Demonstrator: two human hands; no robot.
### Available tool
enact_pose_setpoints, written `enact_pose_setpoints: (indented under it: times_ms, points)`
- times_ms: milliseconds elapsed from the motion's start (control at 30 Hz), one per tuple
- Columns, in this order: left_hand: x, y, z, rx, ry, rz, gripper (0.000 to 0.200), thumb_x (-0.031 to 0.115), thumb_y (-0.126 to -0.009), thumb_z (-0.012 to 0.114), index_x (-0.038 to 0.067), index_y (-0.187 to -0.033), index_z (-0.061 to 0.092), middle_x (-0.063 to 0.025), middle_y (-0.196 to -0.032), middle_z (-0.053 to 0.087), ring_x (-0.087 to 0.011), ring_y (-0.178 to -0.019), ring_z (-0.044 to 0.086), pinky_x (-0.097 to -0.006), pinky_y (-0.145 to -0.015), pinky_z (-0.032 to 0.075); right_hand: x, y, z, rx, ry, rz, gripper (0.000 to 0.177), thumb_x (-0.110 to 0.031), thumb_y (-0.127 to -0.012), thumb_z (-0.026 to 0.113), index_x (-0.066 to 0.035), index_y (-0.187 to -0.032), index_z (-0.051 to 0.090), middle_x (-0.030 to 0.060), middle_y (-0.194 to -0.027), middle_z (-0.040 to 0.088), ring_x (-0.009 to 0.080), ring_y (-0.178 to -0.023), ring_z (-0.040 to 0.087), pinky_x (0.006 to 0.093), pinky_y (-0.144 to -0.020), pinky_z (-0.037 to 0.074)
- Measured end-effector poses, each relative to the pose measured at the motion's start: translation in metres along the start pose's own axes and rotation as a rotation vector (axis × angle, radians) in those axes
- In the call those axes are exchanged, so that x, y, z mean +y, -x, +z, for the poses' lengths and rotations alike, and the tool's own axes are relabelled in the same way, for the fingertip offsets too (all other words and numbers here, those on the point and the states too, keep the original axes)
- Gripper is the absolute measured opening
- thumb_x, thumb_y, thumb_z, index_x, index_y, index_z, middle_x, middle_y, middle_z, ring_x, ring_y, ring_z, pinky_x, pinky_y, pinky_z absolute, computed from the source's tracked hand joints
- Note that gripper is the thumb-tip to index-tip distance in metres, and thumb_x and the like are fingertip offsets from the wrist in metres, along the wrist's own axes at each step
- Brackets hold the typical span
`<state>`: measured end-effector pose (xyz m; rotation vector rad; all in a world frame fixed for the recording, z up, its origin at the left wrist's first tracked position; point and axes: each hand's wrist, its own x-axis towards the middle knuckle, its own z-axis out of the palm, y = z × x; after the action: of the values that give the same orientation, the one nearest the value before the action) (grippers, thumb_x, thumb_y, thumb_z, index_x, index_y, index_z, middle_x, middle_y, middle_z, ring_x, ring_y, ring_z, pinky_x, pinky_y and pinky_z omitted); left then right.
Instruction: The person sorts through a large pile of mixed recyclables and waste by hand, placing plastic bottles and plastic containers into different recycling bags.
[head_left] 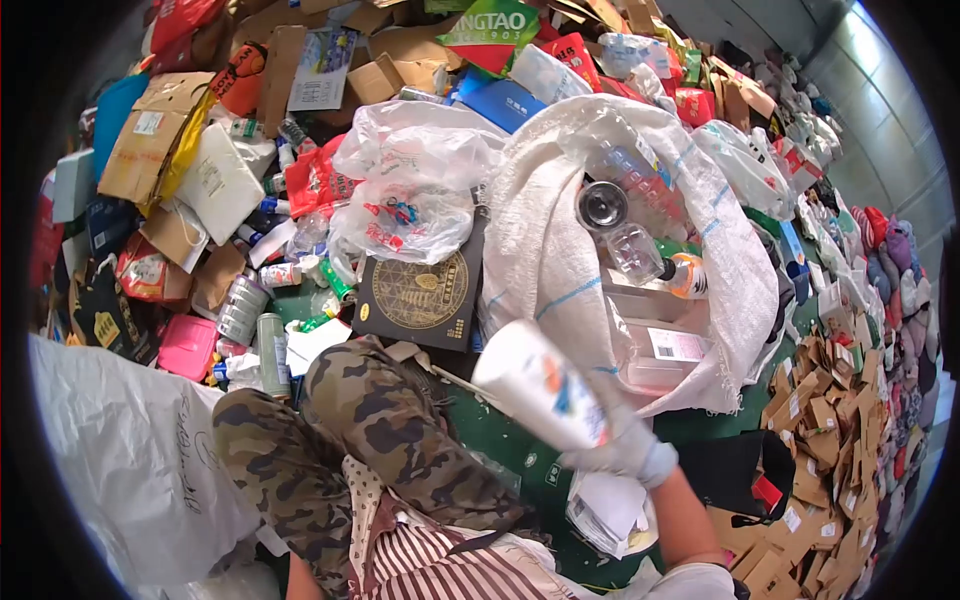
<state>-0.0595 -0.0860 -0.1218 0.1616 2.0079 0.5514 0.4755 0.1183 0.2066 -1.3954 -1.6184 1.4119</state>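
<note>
A white plastic bottle with an orange and blue label point(540, 385) is in my gloved right hand point(625, 450), tilted and somewhat blurred. Just beyond it stands an open white woven sack point(530, 240) holding clear plastic containers, among them a round jar point(603, 206) and an orange-labelled bottle point(688, 276). Below my right hand lies a stack of white papers point(608, 512). My left hand is out of view; only a bit of the left forearm shows at the bottom edge, beside my camouflage-clad knees.
A black box with a gold circle point(420, 295) lies left of the sack. Cans, a pink container point(187, 343) and cardboard pile up at the left. A white bag point(125, 450) is at lower left, flattened cardboard point(820, 460) at right, a black bag point(730, 470) nearer.
</note>
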Motion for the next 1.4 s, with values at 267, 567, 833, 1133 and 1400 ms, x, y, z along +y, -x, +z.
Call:
enact_pose_setpoints:
  times_ms: [267,567,833,1133,1400]
  points:
    - [-0.031,0.061,-0.024,0.308,-0.26,0.111,0.048,0.037,-0.078,0.058,0.007,-0.116,0.058,-0.0156,-0.115,0.059,-0.0287,-0.107,0.056,-0.0337,-0.092,0.042,-0.081,-0.074,-0.084,0.56,1.147,-0.404,0.04,-0.027,-0.085,0.058,0.001,-0.113,0.056,0.0102,-0.093,0.062,0.0138,-0.077,0.057,0.0249,-0.069,0.047]
    - [-0.082,0.077,-0.017,0.75,-0.074,-0.024,0.044,0.028,-0.078,0.059,0.013,-0.119,0.052,-0.0129,-0.123,0.05,-0.0297,-0.112,0.049,-0.0403,-0.095,0.039,0.008,-0.163,0.075,0.115,1.156,-0.272,0.04,-0.022,-0.087,0.054,-0.001,-0.121,0.049,0.0106,-0.107,0.055,0.0171,-0.091,0.053,0.0275,-0.078,0.044]
    - [0.018,-0.016,-0.003,0.571,-0.422,-0.001,0.074,0.049,-0.073,0.061,0.011,-0.132,0.037,-0.0106,-0.125,0.048,-0.0276,-0.111,0.049,-0.0407,-0.095,0.035,-0.018,-0.186,0.078,0.155,1.216,-0.235,0.042,-0.017,-0.089,0.05,-0.003,-0.128,0.042,0.011,-0.119,0.048,0.0201,-0.104,0.049,0.0299,-0.086,0.041]
    - [0.061,-0.055,0.027,0.547,0.175,0.024,0.082,0.038,-0.065,0.073,0.004,-0.129,0.035,-0.0182,-0.122,0.051,-0.0317,-0.11,0.052,-0.0391,-0.093,0.041,-0.162,-0.188,0.126,0.109,0.945,-0.558,0.046,-0.011,-0.092,0.046,-0.005,-0.136,0.034,0.0115,-0.133,0.041,0.0234,-0.118,0.044,0.0325,-0.096,0.038]
    - [0.204,0.104,-0.03,0.221,0.51,1.051,0.09,0.028,-0.066,0.074,0.001,-0.137,0.027,-0.0243,-0.13,0.039,-0.0332,-0.119,0.043,-0.0354,-0.102,0.033,-0.099,-0.213,0.425,-0.583,0.115,0.046,0.064,-0.019,-0.082,0.061,-0.004,-0.136,0.03,0.0151,-0.128,0.043,0.0216,-0.115,0.047,0.035,-0.094,0.04]
